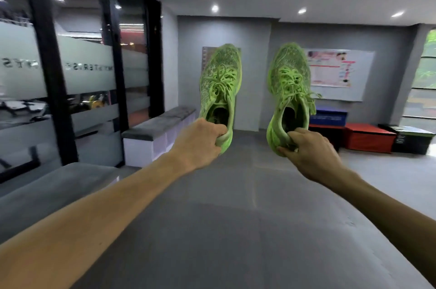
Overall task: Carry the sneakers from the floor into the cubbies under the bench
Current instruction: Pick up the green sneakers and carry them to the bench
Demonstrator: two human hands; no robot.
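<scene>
Holding two green sneakers, two hands.

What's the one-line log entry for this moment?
left hand: grips left sneaker heel | right hand: grips right sneaker heel | both off floor | bench: ahead-left

Two lime-green sneakers, one on the left and one on the right. Two hands, left and right. Two grey-topped benches. Three plyo boxes: blue, red, black. One whiteboard.
</scene>
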